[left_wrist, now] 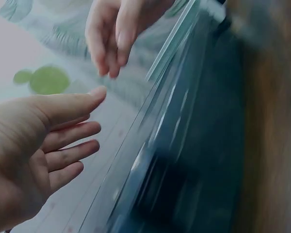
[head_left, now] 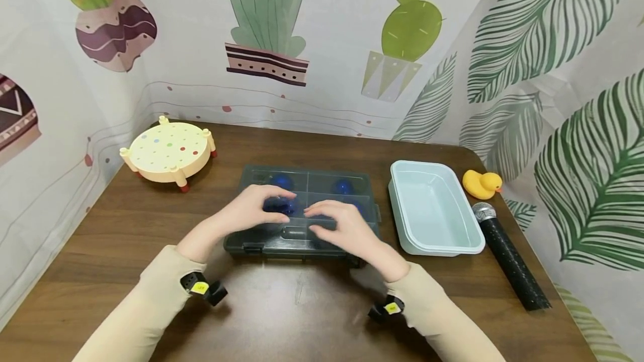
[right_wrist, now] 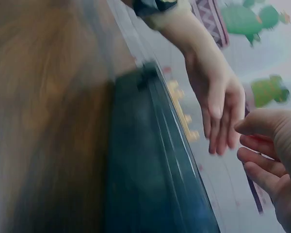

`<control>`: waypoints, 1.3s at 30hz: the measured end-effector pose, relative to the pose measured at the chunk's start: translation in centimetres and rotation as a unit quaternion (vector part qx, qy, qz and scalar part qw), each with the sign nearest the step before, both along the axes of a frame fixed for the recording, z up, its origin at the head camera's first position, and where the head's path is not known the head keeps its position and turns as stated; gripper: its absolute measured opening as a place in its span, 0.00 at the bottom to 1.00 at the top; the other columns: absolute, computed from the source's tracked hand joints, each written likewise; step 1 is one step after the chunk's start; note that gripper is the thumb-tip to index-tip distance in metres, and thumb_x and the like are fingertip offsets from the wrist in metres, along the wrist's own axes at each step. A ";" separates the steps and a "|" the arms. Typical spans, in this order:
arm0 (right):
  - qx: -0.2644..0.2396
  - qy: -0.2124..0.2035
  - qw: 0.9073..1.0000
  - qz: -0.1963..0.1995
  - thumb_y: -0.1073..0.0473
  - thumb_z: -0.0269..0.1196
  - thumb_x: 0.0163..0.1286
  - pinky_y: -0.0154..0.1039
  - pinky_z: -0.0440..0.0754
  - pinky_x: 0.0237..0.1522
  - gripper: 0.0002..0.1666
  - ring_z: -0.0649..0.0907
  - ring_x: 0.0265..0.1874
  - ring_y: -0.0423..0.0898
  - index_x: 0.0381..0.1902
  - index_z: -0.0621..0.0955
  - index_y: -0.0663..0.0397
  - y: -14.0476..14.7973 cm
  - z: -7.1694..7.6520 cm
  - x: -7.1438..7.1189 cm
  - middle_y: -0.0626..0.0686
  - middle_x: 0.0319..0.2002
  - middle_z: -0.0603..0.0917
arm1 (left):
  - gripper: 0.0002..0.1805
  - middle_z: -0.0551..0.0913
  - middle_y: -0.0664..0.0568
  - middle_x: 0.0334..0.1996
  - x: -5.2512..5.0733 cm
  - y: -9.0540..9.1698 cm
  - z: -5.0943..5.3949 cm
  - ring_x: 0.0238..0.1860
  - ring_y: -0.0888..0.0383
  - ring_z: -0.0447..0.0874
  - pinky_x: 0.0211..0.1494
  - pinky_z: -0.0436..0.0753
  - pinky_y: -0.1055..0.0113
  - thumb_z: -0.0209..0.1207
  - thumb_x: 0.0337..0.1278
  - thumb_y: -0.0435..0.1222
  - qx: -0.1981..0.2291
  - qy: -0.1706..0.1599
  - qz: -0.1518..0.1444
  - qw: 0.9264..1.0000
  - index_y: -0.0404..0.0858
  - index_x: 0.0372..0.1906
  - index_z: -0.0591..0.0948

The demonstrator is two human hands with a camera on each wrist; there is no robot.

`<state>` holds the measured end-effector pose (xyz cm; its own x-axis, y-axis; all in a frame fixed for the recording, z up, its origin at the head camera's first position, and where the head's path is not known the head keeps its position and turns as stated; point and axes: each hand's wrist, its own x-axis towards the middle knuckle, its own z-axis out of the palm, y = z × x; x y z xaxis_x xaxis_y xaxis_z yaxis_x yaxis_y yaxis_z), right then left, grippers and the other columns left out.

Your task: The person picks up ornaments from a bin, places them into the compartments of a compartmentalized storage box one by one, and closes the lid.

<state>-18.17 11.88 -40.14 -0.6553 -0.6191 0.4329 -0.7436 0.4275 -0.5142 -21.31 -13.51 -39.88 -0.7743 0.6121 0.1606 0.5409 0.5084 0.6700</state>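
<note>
A dark, see-through plastic case (head_left: 274,244) with dividers lies on the table, its lid down; several blue balls (head_left: 344,186) show through it. Over its left half my left hand (head_left: 254,205) hovers, fingers and thumb spread apart with nothing between them. My right hand (head_left: 347,228) is above the right half in the same loose pose, holding nothing. In the left wrist view both hands stand above the case (left_wrist: 199,145), apart from each other. The right wrist view shows the case's front side (right_wrist: 140,145) below the hands.
Right of the case stands a pale blue plastic tub (head_left: 435,211). Beyond it are a yellow rubber duck (head_left: 481,184) and a black microphone (head_left: 510,261) near the table's right edge. A round cream stand with red-tipped legs (head_left: 171,149) sits at the back left.
</note>
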 end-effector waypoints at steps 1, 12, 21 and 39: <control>0.003 -0.006 1.000 -0.009 0.64 0.69 0.61 0.44 0.83 0.53 0.13 0.85 0.50 0.48 0.44 0.86 0.58 0.9 0.0 -0.1 0.53 0.46 0.88 | 0.28 0.82 0.44 0.57 0.1 0.9 0.0 0.61 0.45 0.78 0.63 0.76 0.46 0.70 0.53 0.40 0.001 0.002 -0.006 1.000 0.35 0.59 0.80; 0.048 -0.047 0.997 -0.033 0.61 0.71 0.60 0.49 0.83 0.52 0.18 0.85 0.51 0.51 0.48 0.85 0.59 7.9 -1.2 0.1 0.54 0.50 0.87 | 0.37 0.78 0.46 0.63 0.9 8.0 -0.6 0.66 0.48 0.73 0.69 0.72 0.52 0.72 0.47 0.45 -0.020 -0.002 -0.090 0.996 0.36 0.64 0.76; 0.081 -0.051 0.995 0.003 0.60 0.70 0.60 0.49 0.83 0.53 0.20 0.84 0.54 0.54 0.51 0.85 0.58 9.2 -2.3 0.3 0.56 0.52 0.86 | 0.40 0.75 0.45 0.66 0.8 10.0 -1.2 0.70 0.47 0.69 0.71 0.69 0.52 0.75 0.42 0.45 -0.049 0.005 -0.125 0.991 0.36 0.64 0.77; 0.047 -0.056 0.997 -0.006 0.62 0.70 0.60 0.48 0.81 0.55 0.21 0.83 0.55 0.53 0.52 0.85 0.57 9.4 -3.5 0.9 0.55 0.54 0.85 | 0.42 0.77 0.44 0.63 0.6 10.2 -1.8 0.67 0.47 0.73 0.69 0.72 0.52 0.77 0.37 0.47 -0.054 -0.017 -0.107 0.993 0.38 0.64 0.77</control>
<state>-17.31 21.32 -43.64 -0.7041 -0.6450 0.2970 -0.6782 0.4869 -0.5504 -20.71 -3.35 -41.73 -0.6280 0.7758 0.0610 0.6230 0.4542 0.6368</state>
